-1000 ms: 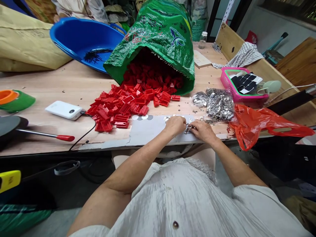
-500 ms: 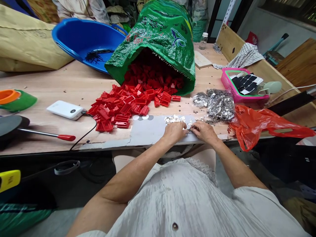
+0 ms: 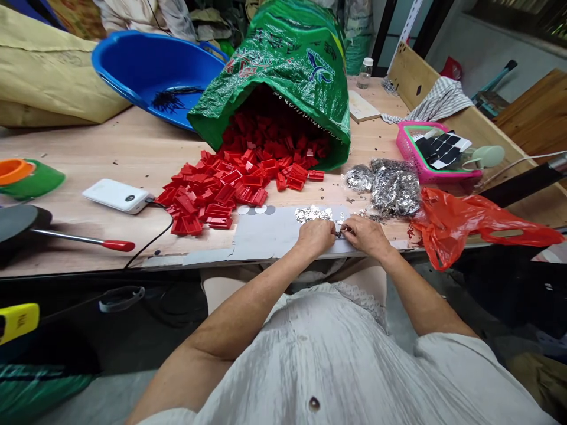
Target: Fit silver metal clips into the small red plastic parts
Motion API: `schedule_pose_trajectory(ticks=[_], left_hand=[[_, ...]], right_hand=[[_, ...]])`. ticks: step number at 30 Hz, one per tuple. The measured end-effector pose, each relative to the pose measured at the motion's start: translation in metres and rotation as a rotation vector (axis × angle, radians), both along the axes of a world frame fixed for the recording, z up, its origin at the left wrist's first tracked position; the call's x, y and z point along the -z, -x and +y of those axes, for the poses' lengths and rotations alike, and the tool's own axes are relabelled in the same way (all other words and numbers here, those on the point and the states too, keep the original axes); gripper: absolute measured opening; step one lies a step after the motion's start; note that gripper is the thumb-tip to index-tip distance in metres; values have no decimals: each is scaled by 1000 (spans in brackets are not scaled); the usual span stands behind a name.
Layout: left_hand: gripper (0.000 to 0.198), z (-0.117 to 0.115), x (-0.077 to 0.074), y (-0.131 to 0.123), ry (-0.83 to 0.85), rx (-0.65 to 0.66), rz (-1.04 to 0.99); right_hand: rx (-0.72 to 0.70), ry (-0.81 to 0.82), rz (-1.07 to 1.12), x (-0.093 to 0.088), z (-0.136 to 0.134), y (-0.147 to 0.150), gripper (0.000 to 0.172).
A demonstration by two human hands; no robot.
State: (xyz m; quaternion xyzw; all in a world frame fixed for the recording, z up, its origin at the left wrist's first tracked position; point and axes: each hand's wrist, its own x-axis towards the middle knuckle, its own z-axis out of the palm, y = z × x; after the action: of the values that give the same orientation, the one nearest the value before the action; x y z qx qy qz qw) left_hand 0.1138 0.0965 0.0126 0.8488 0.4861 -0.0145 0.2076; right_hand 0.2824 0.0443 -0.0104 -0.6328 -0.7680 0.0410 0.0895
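Observation:
My left hand and my right hand meet over a grey sheet at the table's front edge. Fingers of both are closed in a pinch, almost tip to tip. Between them shows a small dark metal piece, too small to make out its shape. Just beyond the left knuckles lies a heap of small shiny metal pieces. A clear bag of metal parts sits past my right hand, with loose bits scattered around it.
Red plastic parts spill from a green woven sack. Around them are a blue basin, a white power bank with a cable, a red-tipped lever, a pink basket and a red plastic bag.
My hands stay at the same spot, with fingers shifting slightly around the small metal piece. The view has moved very little.

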Motion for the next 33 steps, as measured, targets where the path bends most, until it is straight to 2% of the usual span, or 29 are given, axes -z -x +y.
schedule_pose_trajectory(ticks=[7, 14, 19, 21, 24, 28, 31, 33], left_hand=[[21, 1, 5, 3, 0, -22, -34], [20, -1, 1, 7, -2, -44, -76], [19, -2, -1, 8, 30, -131, -172], [19, -2, -1, 9, 35, -155, -212], [18, -1, 0, 11, 33, -182, -235], [17, 0, 3, 14, 76, -166, -232], [16, 1, 5, 14, 112, -130, -213], [16, 2, 5, 12, 127, -104, -187]], right_hand=[[-20, 18, 51, 1, -2, 1, 15], [-3, -6, 239, -1, 0, 1, 11], [21, 35, 453, -1, 1, 4, 9], [2, 4, 526, 1, 1, 7, 8], [-5, -99, 521, 3, 1, 13, 6], [112, -254, 518, 5, -1, 14, 8], [167, -171, 552, 8, -4, 8, 7], [126, -65, 529, 11, -7, 4, 6]])
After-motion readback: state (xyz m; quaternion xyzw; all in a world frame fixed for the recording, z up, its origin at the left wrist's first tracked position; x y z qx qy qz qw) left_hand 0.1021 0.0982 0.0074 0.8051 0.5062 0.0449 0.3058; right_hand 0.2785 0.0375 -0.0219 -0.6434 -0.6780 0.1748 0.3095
